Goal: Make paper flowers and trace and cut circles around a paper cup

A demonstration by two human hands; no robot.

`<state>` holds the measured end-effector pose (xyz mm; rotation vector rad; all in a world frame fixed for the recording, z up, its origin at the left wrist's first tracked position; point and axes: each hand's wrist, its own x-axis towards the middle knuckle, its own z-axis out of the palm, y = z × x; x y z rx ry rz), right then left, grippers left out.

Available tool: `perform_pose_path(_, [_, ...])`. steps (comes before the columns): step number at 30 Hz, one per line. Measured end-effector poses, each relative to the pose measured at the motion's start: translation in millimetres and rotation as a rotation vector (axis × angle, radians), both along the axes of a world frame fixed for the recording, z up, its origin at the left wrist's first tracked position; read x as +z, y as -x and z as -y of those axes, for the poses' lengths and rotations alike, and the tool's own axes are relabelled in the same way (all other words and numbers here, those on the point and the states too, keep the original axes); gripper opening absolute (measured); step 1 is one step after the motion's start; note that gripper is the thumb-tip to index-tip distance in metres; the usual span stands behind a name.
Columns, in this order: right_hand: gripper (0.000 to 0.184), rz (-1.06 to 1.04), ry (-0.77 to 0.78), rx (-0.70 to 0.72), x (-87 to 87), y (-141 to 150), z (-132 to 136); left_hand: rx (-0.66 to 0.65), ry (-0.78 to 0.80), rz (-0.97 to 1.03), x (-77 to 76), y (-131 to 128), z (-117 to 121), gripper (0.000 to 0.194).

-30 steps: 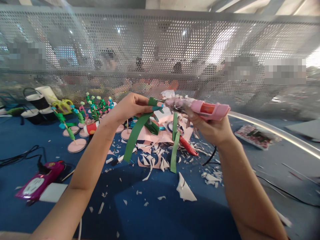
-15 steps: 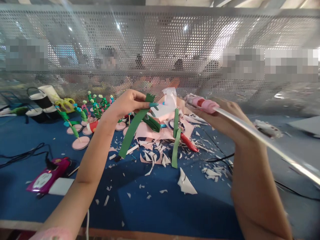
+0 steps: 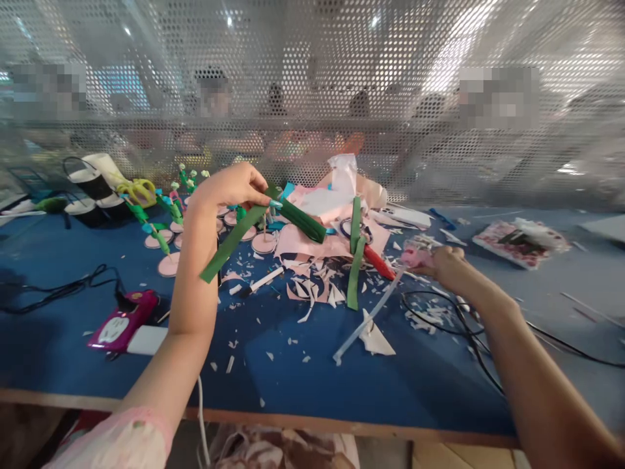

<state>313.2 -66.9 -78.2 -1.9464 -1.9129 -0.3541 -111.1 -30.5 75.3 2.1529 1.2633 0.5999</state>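
Note:
My left hand [image 3: 239, 185] pinches a green strip [image 3: 234, 244], which hangs down to the left from the fingertips. A folded darker green bundle [image 3: 303, 220] is just right of those fingers. Low over the right side of the table, my right hand [image 3: 452, 267] is closed on a pink glue gun [image 3: 415, 256], partly hidden by the hand. A long clear glue stick [image 3: 368, 316] slants from it down to the left, across a white scrap [image 3: 377, 335]. Two more green strips [image 3: 355, 280] lie by red-handled scissors [image 3: 378, 262].
Several small craft flowers on round pink bases [image 3: 168, 264] stand at left. Near them are yellow scissors [image 3: 139, 192] and a purple plugged-in power strip [image 3: 124, 319]. White and pink scraps [image 3: 305, 286] litter the middle. Black cable [image 3: 463, 319] loops at right. A perforated metal panel [image 3: 312, 78] closes the back.
My right hand has lowered and moved outward with the glue gun, whose glue stick now points down-left instead of right. My left hand, still holding the green strip, has shifted slightly left.

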Motion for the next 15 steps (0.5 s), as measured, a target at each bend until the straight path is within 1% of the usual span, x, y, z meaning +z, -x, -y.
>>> perform_pose_path(2, [0.03, 0.01, 0.105, -0.001, -5.1, -3.3, -0.2, 0.033, -0.015, 0.005, 0.8, 6.2, -1.1, 0.018])
perform_pose_path(3, [0.028, 0.043, 0.153, -0.04, -3.4, -1.2, 1.6, 0.057, -0.022, 0.005, 1.4, 8.8, -1.3, 0.018])
perform_pose_path(4, [0.026, 0.071, 0.172, -0.07, 0.8, 3.7, 4.3, 0.077, -0.024, 0.003, 2.0, 11.2, -1.3, 0.018])
perform_pose_path(6, [0.029, 0.147, 0.16, -0.1, 15.6, 23.0, 10.9, 0.097, -0.019, -0.011, 3.4, 15.1, -0.7, 0.019])
perform_pose_path(7, [0.031, 0.174, 0.117, -0.055, 25.0, 37.9, 13.7, 0.095, -0.018, -0.015, 4.1, 16.5, -0.1, 0.019])
perform_pose_path(8, [0.031, 0.154, 0.069, 0.055, 34.6, 56.3, 15.4, 0.09, -0.02, -0.015, 4.8, 17.8, 0.6, 0.019])
perform_pose_path(9, [0.031, 0.077, 0.028, 0.179, 43.7, 77.9, 15.6, 0.087, -0.026, -0.014, 5.3, 18.8, 1.5, 0.019])
perform_pose_path(10, [0.028, -0.043, 0.024, 0.305, 51.4, 102.0, 14.1, 0.091, -0.035, -0.013, 5.8, 19.8, 2.5, 0.02])
perform_pose_path(11, [0.026, -0.185, 0.077, 0.43, 57.0, 127.5, 10.7, 0.101, -0.045, -0.01, 6.2, 20.7, 3.6, 0.02])
perform_pose_path(12, [0.026, -0.317, 0.145, 0.517, 60.1, 153.3, 5.6, 0.114, -0.052, -0.005, 6.5, 21.6, 4.6, 0.022])
perform_pose_path(13, [0.026, -0.436, 0.189, 0.565, 60.5, 178.4, -0.9, 0.127, -0.056, 0.0, 6.7, 22.8, 5.6, 0.023])
perform_pose_path(14, [0.026, -0.519, 0.21, 0.595, 58.6, 201.9, -8.4, 0.136, -0.056, 0.008, 6.7, 24.2, 6.2, 0.023])
perform_pose_path(15, [0.024, -0.587, 0.224, 0.595, 54.5, 223.0, -16.5, 0.143, -0.054, 0.017, 6.6, 25.8, 6.4, 0.023])
